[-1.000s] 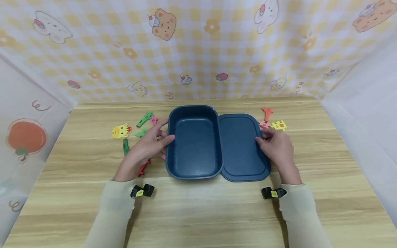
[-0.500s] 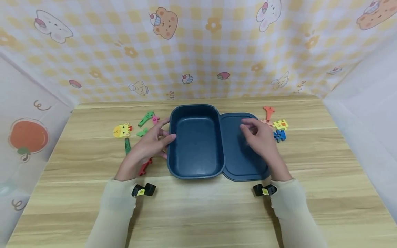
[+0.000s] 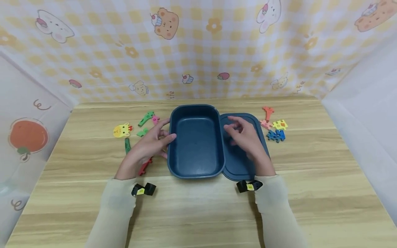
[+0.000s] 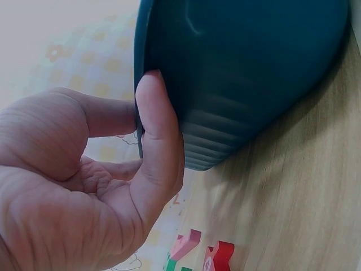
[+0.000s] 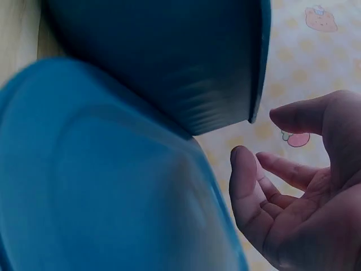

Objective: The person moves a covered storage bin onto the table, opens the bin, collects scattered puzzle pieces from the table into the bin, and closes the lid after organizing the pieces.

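A dark blue box (image 3: 196,148) stands at the centre of the head frame on a wooden table (image 3: 198,213), bare inside. Its lid (image 3: 238,168) lies flat just right of it, the left edge running close along the box's right rim; whether the two touch I cannot tell. The left hand (image 3: 151,143) pinches the box's left wall, thumb over the rim and fingers against the outside. The right hand (image 3: 246,137) hovers above the lid near the box's right rim, thumb and fingers apart, nothing between them.

A pinch halfway along the left wall looks sound for steadying the box. For a level hold, the right thumb would best go over the rim directly opposite, with the fingers slipped down outside. The lid sits tight there, so a careless fingertip could nudge it; coming in from above seems safer. The left forearm should stay clear of the red piece (image 3: 144,167) and the yellow giraffe head (image 3: 122,130) at centre left. The blue piece (image 3: 276,135), right of the lid, looks out of the way.
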{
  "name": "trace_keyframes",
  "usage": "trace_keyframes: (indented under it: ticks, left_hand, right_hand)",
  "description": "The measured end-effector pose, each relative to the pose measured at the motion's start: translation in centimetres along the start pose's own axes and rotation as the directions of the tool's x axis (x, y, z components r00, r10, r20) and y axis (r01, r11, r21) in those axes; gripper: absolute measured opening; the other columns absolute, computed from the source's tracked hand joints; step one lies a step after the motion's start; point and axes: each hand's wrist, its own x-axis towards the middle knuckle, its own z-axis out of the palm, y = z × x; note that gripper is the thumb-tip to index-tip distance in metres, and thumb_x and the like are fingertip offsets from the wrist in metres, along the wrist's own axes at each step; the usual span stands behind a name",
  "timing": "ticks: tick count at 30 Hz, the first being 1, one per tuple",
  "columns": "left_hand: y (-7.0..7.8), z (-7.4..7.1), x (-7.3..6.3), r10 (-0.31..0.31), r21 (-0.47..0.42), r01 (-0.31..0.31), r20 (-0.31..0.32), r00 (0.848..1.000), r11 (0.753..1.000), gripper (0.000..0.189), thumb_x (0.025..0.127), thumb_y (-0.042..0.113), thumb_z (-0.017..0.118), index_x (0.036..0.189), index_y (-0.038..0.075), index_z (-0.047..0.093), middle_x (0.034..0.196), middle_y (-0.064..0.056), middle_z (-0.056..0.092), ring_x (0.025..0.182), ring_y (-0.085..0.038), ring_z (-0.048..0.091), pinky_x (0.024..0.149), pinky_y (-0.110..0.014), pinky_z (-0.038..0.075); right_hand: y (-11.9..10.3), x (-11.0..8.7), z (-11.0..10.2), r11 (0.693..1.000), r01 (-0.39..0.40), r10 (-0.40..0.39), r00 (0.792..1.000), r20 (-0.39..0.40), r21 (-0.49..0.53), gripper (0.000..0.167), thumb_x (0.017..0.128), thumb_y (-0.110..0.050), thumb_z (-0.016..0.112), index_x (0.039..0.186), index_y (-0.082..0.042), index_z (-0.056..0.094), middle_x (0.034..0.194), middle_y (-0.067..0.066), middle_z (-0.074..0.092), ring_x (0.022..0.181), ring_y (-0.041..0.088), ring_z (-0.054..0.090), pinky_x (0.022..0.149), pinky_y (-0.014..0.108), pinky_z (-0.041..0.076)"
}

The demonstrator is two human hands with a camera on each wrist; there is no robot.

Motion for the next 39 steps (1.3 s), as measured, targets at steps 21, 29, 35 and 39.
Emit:
trace_keyframes:
  ticks: [21,29,35,39]
  left_hand:
    - [-0.1,-0.5,-0.5,0.001,0.004,-0.001,-0.007,1.0,1.0,0.073,0.11,0.019,0.058,0.17,0.026,0.017,0.123,-0.022,0.057,0.073,-0.022,0.066,0.061,-0.035,0.064]
    - [0.4,0.4,-0.2,0.012,-0.015,-0.012,0.0,1.0,1.0,0.072,0.11,0.019,0.058,0.17,0.028,0.019,0.119,-0.02,0.058,0.075,-0.02,0.062,0.061,-0.036,0.064]
    - [0.4,0.3,-0.4,0.02,-0.002,-0.02,-0.023,1.0,1.0,0.071,0.11,0.019,0.059,0.169,0.028,0.021,0.12,-0.018,0.054,0.08,-0.022,0.062,0.061,-0.035,0.064]
    - [0.0,0.1,-0.7,0.021,0.005,-0.021,-0.035,0.999,1.0,0.066,0.111,0.021,0.057,0.169,0.025,0.025,0.124,-0.016,0.051,0.09,-0.024,0.064,0.064,-0.036,0.065]
  right_hand:
    - [1.2,0.8,1.9,0.939,0.0,-0.062,0.984,0.169,0.344,0.06,0.105,-0.014,0.064,0.161,-0.017,0.043,0.109,0.001,0.058,0.082,0.01,0.061,0.063,0.025,0.058]
    - [2.0,0.7,1.2,0.904,0.006,-0.086,0.982,0.169,0.427,0.067,0.105,-0.015,0.066,0.165,-0.022,0.037,0.106,-0.002,0.057,0.08,0.008,0.057,0.058,0.022,0.055]
    - [2.0,0.8,1.4,0.876,0.0,-0.094,0.981,0.172,0.482,0.068,0.105,-0.012,0.065,0.166,-0.02,0.036,0.102,-0.006,0.059,0.079,0.006,0.058,0.057,0.021,0.054]
    - [2.1,0.8,1.8,0.869,-0.012,-0.088,0.98,0.178,0.494,0.068,0.105,-0.011,0.065,0.165,-0.02,0.036,0.101,-0.006,0.06,0.076,0.006,0.058,0.056,0.02,0.053]
